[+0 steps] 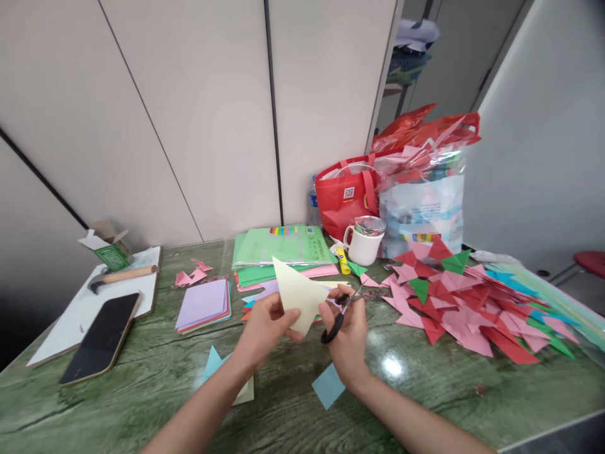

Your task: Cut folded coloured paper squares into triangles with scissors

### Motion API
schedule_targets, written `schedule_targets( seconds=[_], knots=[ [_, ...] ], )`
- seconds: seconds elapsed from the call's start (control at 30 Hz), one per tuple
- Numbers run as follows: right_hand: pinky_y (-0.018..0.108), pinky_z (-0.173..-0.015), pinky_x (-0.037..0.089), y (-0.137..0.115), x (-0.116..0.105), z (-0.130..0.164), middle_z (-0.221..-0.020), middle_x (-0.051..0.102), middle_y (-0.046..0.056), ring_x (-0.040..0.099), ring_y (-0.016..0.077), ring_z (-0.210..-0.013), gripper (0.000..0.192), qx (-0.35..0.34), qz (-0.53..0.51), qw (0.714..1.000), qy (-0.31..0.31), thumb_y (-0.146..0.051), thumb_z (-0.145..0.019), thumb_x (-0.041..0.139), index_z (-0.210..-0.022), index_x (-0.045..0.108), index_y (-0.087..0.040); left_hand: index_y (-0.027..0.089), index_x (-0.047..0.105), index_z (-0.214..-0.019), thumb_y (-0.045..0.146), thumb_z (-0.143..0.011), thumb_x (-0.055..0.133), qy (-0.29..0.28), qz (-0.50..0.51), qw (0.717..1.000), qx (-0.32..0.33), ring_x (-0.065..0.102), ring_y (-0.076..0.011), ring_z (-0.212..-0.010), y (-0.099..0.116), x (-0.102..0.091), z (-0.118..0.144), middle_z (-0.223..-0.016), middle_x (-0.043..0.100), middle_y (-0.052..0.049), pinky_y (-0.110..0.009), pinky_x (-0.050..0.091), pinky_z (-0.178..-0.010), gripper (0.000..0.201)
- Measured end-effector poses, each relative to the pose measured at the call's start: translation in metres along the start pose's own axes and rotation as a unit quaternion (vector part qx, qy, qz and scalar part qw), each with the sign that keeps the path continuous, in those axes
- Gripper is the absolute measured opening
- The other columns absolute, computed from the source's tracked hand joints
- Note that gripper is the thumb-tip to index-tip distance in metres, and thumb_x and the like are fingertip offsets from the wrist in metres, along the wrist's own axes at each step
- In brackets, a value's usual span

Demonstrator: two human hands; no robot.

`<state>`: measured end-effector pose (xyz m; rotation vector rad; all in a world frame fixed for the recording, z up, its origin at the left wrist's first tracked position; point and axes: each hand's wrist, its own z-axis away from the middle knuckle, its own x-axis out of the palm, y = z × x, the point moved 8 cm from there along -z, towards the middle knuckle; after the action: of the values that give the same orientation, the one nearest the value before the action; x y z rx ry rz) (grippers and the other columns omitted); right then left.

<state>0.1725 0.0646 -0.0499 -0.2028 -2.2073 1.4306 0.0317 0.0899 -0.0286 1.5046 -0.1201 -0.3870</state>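
Note:
My left hand (269, 321) pinches a pale yellow sheet of paper (300, 293), folded to a triangular shape and raised above the table. Black-handled scissors (334, 328) are in my right hand (352, 340), with their blades pointing up and to the right, away from the sheet. The fingertips of my right hand are close to the sheet's right corner; whether they touch it I cannot tell. Below my right wrist lies a light blue paper square (329, 386). Partly hidden under my left forearm are a blue paper piece (213, 364) and a pale yellow one (244, 392).
A heap of red, pink and green paper pieces (463, 296) covers the right side. Behind stand a white mug (363, 246), a red bag (338, 202) and green paper packs (278, 246). Purple squares (203, 301), a phone (101, 337) and a hammer (125, 275) lie left.

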Motion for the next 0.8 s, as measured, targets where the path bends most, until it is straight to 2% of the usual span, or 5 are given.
schedule_targets(
  seconds=[0.07,0.17,0.37,0.57,0.8],
  knots=[
    [0.028,-0.068,0.046,0.002,0.003,0.0,-0.091,0.047,0.001,0.052,0.0154,-0.078,0.033,0.012,-0.011,1.0,-0.013,-0.03,-0.073,0.063,-0.099,0.045,-0.023,0.013,0.061,-0.1,0.033,-0.069,0.065,-0.009,0.061,0.998,-0.013,0.063,-0.0208,-0.077,0.002,0.004,0.003,-0.094,0.068,-0.01,-0.031,0.054,-0.057,0.038],
    [0.026,-0.059,0.046,0.005,0.005,0.0,-0.081,0.052,0.0,0.054,0.0153,-0.069,0.036,0.042,-0.002,0.999,-0.023,-0.031,-0.071,0.065,-0.1,0.047,-0.021,0.012,0.066,-0.091,0.034,-0.067,0.068,-0.05,0.041,0.997,-0.039,0.063,-0.0181,-0.068,0.001,0.008,0.005,-0.08,0.07,-0.007,-0.026,0.052,-0.053,0.033],
    [0.024,-0.054,0.045,0.004,0.005,-0.001,-0.076,0.054,0.0,0.054,0.0144,-0.064,0.034,0.062,0.001,0.998,-0.032,-0.03,-0.069,0.067,-0.098,0.051,-0.019,0.012,0.069,-0.063,0.041,-0.069,0.066,-0.052,0.031,0.996,-0.062,0.061,-0.014,-0.051,0.006,-0.007,0.004,-0.057,0.068,-0.005,-0.025,0.052,-0.052,0.03],
    [0.026,-0.062,0.049,0.006,0.011,0.001,-0.085,0.056,0.001,0.057,0.0159,-0.075,0.044,0.062,-0.028,0.996,-0.057,-0.03,-0.066,0.072,-0.103,0.05,-0.021,0.012,0.068,-0.062,0.04,-0.064,0.071,0.02,0.112,0.992,-0.044,0.065,-0.0176,-0.057,0.003,-0.017,0.0,-0.059,0.068,-0.003,-0.03,0.054,-0.063,0.027],
    [0.029,-0.061,0.051,0.006,0.022,0.008,-0.092,0.064,0.003,0.061,0.0166,-0.07,0.049,0.079,-0.051,0.99,-0.105,-0.026,-0.063,0.075,-0.104,0.047,-0.022,0.011,0.068,-0.069,0.037,-0.066,0.07,0.005,0.144,0.989,-0.028,0.067,-0.0197,-0.064,0.009,-0.01,0.003,-0.069,0.071,-0.006,-0.034,0.055,-0.068,0.027]
  ],
)
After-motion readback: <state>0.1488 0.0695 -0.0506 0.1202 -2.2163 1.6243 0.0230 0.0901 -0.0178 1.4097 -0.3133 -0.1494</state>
